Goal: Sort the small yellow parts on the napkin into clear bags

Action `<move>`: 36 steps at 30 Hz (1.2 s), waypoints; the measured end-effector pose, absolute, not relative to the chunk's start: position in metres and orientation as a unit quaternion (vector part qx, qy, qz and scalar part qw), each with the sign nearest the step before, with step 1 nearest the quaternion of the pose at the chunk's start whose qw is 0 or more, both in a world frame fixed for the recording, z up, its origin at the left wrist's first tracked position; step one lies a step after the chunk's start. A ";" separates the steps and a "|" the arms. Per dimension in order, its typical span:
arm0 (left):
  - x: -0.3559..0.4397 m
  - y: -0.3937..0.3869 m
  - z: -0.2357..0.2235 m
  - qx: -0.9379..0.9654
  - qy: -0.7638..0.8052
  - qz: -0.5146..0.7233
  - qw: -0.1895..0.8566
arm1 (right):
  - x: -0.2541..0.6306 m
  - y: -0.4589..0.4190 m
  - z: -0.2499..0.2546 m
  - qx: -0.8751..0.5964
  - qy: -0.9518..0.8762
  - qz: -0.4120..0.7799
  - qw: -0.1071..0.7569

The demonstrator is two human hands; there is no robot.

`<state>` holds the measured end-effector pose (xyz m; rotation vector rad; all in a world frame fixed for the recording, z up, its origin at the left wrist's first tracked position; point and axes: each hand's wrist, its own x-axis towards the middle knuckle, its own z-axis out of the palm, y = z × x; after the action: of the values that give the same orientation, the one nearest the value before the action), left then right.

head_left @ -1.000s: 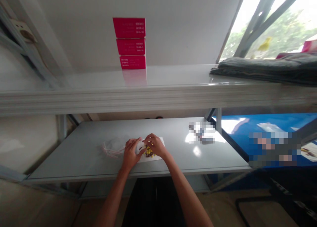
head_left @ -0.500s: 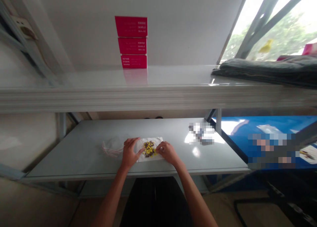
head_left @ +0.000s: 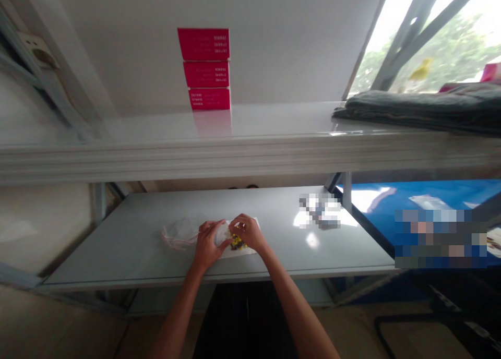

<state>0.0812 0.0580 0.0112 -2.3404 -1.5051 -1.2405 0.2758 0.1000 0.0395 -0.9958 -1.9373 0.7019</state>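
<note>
My left hand [head_left: 207, 244] and my right hand [head_left: 246, 231] meet over a white paper sheet [head_left: 246, 250] on a pale grey shelf top [head_left: 117, 249]. Both hands pinch a raised fold of the paper [head_left: 222, 235]. That fold and my fingers cover most of a small pile of yellow and dark brown pieces [head_left: 236, 241], so their exact shape is hidden. A clear plastic bag [head_left: 180, 232] with pinkish edging lies just left of my left hand, untouched.
Above runs a white shelf board [head_left: 195, 160] bearing several stacked pink boxes [head_left: 203, 69] and a folded dark cloth [head_left: 415, 111]. A pixelated patch [head_left: 319, 210] sits right on the grey shelf. A blue surface [head_left: 371, 197] lies beyond its right edge.
Half a second ago my hands lay apart on the paper with the pile exposed. They have come together, lifting and folding the paper over most of the pile.
</note>
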 end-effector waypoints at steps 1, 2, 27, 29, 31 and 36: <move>0.081 0.058 0.011 -0.768 -0.492 -0.409 0.046 | 0.269 0.101 0.039 -0.396 -0.774 0.280 0.407; 0.081 0.058 0.010 -0.767 -0.490 -0.411 0.045 | 0.265 0.101 0.038 -0.395 -0.777 0.280 0.402; 0.084 0.051 0.016 -0.692 -0.497 -0.523 -0.011 | 0.339 0.068 0.009 -0.408 -0.836 0.197 0.310; 0.084 0.050 0.016 -0.679 -0.499 -0.538 -0.018 | 0.340 0.065 0.009 -0.403 -0.830 0.199 0.332; 0.085 0.050 0.015 -0.682 -0.494 -0.540 -0.018 | 0.337 0.063 0.014 -0.399 -0.808 0.208 0.380; 0.086 0.050 0.011 -0.730 -0.475 -0.492 0.004 | 0.310 0.072 0.041 -0.371 -0.744 0.264 0.488</move>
<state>0.0858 0.0505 0.0109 -2.2876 -1.4888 -1.5406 0.3102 0.0723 0.0410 -0.9015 -1.8089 0.6428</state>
